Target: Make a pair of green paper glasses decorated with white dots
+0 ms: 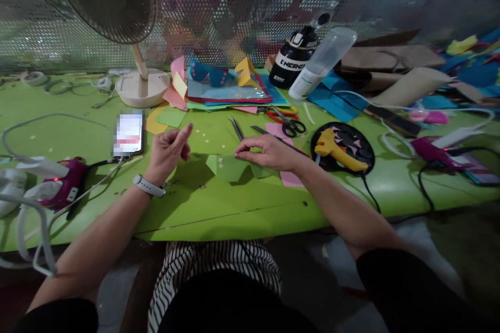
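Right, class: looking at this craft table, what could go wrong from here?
The yellow glue gun lies with its nozzle near the right forearm; if hot, it might burn.

The fan, if running, could scatter the small paper bits on the green paper.

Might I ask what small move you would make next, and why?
Probably bring the left hand to the left edge of the green paper to steady it: that hand is apart from the paper, while the right hand is at its upper edge.
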A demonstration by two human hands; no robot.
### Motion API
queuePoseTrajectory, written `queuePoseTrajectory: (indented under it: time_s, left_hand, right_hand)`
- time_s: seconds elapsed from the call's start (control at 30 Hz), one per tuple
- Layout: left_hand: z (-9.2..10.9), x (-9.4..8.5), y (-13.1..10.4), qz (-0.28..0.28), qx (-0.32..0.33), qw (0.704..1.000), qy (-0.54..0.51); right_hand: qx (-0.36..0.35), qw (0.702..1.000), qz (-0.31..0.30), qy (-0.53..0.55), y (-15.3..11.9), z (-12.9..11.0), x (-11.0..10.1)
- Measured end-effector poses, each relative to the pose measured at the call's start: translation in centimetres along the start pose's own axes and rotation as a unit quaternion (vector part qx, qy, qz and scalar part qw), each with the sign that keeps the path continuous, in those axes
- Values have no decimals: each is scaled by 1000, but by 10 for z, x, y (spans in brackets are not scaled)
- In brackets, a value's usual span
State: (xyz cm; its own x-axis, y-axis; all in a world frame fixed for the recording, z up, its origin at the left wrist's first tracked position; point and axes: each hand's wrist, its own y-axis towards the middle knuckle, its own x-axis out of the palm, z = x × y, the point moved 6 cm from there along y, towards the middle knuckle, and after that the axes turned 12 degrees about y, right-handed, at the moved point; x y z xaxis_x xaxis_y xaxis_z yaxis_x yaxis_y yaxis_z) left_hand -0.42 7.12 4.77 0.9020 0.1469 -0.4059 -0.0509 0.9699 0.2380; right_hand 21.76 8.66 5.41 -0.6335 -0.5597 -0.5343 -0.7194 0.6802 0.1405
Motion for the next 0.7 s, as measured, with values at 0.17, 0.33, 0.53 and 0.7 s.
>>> queuePoseTrajectory:
  time_s: [0.17, 0.33, 0.53, 0.7]
  left_hand:
    - [11, 21, -6, -181, 83, 979, 38]
    - [-3, 40, -16, -306, 30, 951, 13]
    - [-18, 39, -14, -348, -55, 934, -68]
    - [-23, 39, -14, -384, -80, 916, -89]
  right_hand:
    - [-18, 1000, 15, 0, 0, 0, 0]
    - [-28, 999, 37, -14, 3, 2, 3]
    - [-35, 989, 99, -107, -15, -14, -38]
    - [191, 924, 94, -318, -78, 8, -101]
